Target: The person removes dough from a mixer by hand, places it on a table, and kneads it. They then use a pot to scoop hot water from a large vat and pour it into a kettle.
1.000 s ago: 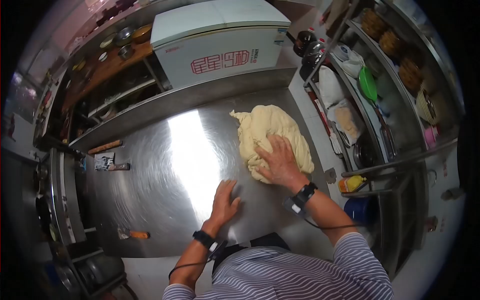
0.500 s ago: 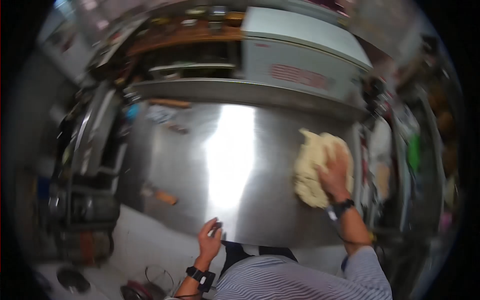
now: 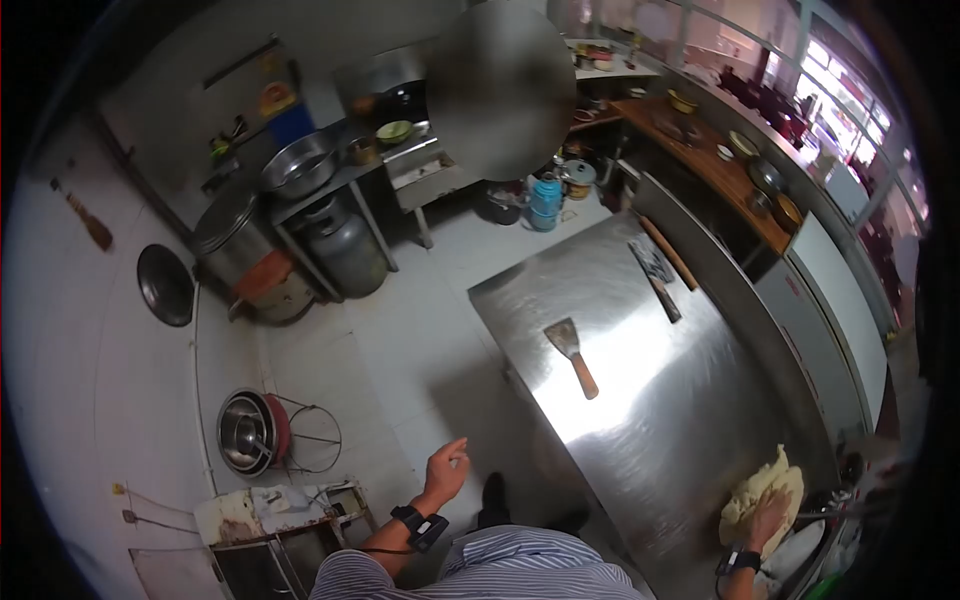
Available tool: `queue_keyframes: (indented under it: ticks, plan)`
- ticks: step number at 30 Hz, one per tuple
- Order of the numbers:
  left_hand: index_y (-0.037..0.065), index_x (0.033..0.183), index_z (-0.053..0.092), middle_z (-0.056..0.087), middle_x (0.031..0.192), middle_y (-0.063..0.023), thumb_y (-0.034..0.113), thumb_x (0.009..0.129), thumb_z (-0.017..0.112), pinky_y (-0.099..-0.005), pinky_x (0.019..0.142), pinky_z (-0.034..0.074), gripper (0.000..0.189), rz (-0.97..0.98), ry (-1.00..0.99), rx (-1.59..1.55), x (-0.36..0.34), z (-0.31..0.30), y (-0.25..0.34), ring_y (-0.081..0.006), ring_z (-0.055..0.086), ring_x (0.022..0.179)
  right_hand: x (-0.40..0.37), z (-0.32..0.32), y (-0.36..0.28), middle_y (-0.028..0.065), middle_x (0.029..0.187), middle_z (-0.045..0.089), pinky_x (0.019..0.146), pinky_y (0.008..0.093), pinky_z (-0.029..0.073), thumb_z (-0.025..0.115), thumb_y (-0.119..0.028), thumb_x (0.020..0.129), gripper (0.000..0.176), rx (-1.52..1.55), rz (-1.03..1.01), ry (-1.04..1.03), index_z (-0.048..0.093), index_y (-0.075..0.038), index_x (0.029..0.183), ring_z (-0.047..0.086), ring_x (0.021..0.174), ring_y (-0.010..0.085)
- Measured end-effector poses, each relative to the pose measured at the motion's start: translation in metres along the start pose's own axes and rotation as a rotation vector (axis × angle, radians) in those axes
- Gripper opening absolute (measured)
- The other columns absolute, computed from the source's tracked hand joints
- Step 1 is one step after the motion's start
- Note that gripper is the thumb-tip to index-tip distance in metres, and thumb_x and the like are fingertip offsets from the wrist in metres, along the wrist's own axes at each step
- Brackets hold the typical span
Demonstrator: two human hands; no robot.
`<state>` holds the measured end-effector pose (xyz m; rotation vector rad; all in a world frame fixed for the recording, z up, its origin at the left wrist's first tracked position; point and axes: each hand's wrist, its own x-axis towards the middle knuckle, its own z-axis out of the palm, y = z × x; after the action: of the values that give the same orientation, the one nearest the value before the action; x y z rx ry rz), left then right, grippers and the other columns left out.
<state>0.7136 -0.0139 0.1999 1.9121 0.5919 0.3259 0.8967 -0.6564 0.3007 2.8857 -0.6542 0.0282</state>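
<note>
Rests the open right hand (image 3: 769,519) on dough (image 3: 738,508), gathered but undivided, near the right end of the table (image 3: 690,450), with the left hand (image 3: 444,474) apart, loosely curled, seemingly empty.

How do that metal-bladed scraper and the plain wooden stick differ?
The scraper has a broad, flat metal blade on its handle; the wooden stick is a rod throughout. The scraper lies farther out on the steel table, while the stick lies beside its raised side. Both have wood and lie unheld.
</note>
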Motion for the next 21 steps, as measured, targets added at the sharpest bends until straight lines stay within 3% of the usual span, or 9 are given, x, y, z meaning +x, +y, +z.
queue_keyframes:
  ticks: [1, 3, 6, 8, 10, 13, 14, 17, 21]
  plan:
    - [0.000, 0.117, 0.059, 0.065, 0.107, -0.0184, 0.002, 0.080, 0.059, -0.0327, 0.080, 0.051, 0.037, -0.053, 0.035, 0.016, -0.002, -0.012, -0.017, -0.0249, 0.067, 0.088, 0.000, 0.002, -0.009, 0.0182, 0.150, 0.025, 0.110, 0.0485, 0.023, 0.043, -0.039, 0.096, 0.061, 0.002, -0.018, 0.009, 0.026, -0.007, 0.146, 0.022, 0.139, 0.0329]
    - [0.000, 0.117, 0.059, 0.065, 0.107, -0.0187, 0.003, 0.079, 0.059, -0.0328, 0.079, 0.052, 0.038, -0.111, 0.083, 0.026, -0.009, -0.030, -0.050, -0.0255, 0.067, 0.087, 0.005, 0.007, -0.033, 0.0200, 0.145, 0.034, 0.109, 0.0435, 0.026, 0.049, -0.033, 0.095, 0.057, 0.198, -0.223, 0.324, 0.033, -0.004, 0.142, 0.028, 0.136, 0.0338]
    - [0.000, 0.117, 0.058, 0.066, 0.104, -0.0195, 0.005, 0.078, 0.059, -0.0341, 0.079, 0.052, 0.039, -0.210, 0.119, 0.112, -0.031, -0.048, -0.097, -0.0275, 0.067, 0.088, -0.027, -0.018, -0.114, 0.0188, 0.131, 0.049, 0.104, 0.0390, 0.032, 0.059, -0.015, 0.089, 0.048, 0.517, -0.345, 0.308, 0.044, -0.002, 0.133, 0.044, 0.123, 0.0330]
    - [0.000, 0.117, 0.058, 0.065, 0.103, -0.0213, 0.007, 0.077, 0.061, -0.0373, 0.079, 0.052, 0.042, -0.352, 0.127, 0.229, -0.049, -0.055, -0.117, -0.0325, 0.066, 0.090, -0.055, -0.050, -0.168, 0.0176, 0.123, 0.055, 0.101, 0.0384, 0.036, 0.062, -0.009, 0.086, 0.046, 0.658, -0.431, 0.281, 0.048, -0.001, 0.130, 0.050, 0.116, 0.0316]
    - [0.000, 0.118, 0.058, 0.065, 0.103, -0.0221, 0.008, 0.076, 0.061, -0.0392, 0.081, 0.052, 0.043, -0.376, 0.148, 0.294, -0.063, -0.062, -0.131, -0.0343, 0.065, 0.092, -0.068, -0.068, -0.217, 0.0133, 0.101, 0.060, 0.086, 0.0347, 0.046, 0.063, -0.005, 0.084, 0.034, 0.650, -0.495, 0.061, 0.057, 0.001, 0.117, 0.058, 0.092, 0.0274]
    - [-0.002, 0.118, 0.056, 0.063, 0.105, -0.0246, 0.013, 0.075, 0.061, -0.0429, 0.089, 0.048, 0.045, -0.540, 0.169, 0.458, -0.109, -0.075, -0.122, -0.0387, 0.060, 0.100, -0.062, -0.028, -0.263, 0.0100, 0.086, 0.059, 0.072, 0.0314, 0.049, 0.061, -0.002, 0.084, 0.020, 0.889, -0.744, 0.028, 0.062, 0.002, 0.104, 0.058, 0.075, 0.0210]
    - [-0.001, 0.117, 0.056, 0.063, 0.106, -0.0248, 0.014, 0.075, 0.062, -0.0427, 0.088, 0.048, 0.045, -0.580, 0.180, 0.423, -0.127, -0.079, -0.140, -0.0399, 0.059, 0.101, -0.081, -0.053, -0.291, 0.0097, 0.082, 0.060, 0.067, 0.0294, 0.048, 0.058, -0.001, 0.087, 0.016, 0.948, -0.778, 0.011, 0.064, 0.003, 0.101, 0.058, 0.071, 0.0169]
    - [0.001, 0.114, 0.058, 0.063, 0.106, -0.0231, 0.017, 0.077, 0.061, -0.0451, 0.088, 0.048, 0.041, -0.657, 0.218, 0.515, -0.163, -0.082, -0.144, -0.0412, 0.058, 0.101, -0.092, -0.062, -0.341, 0.0087, 0.077, 0.061, 0.066, 0.0283, 0.048, 0.054, -0.003, 0.090, 0.019, 1.056, -0.687, -0.224, 0.063, 0.003, 0.106, 0.057, 0.071, 0.0139]
    - [0.001, 0.109, 0.059, 0.063, 0.101, -0.0221, 0.016, 0.075, 0.061, -0.0470, 0.084, 0.048, 0.037, -0.621, 0.272, 0.457, -0.195, -0.083, -0.161, -0.0417, 0.059, 0.096, -0.107, -0.083, -0.405, 0.0084, 0.073, 0.062, 0.065, 0.0274, 0.047, 0.052, -0.006, 0.092, 0.021, 1.085, -0.891, -0.250, 0.062, 0.003, 0.108, 0.058, 0.070, 0.0139]
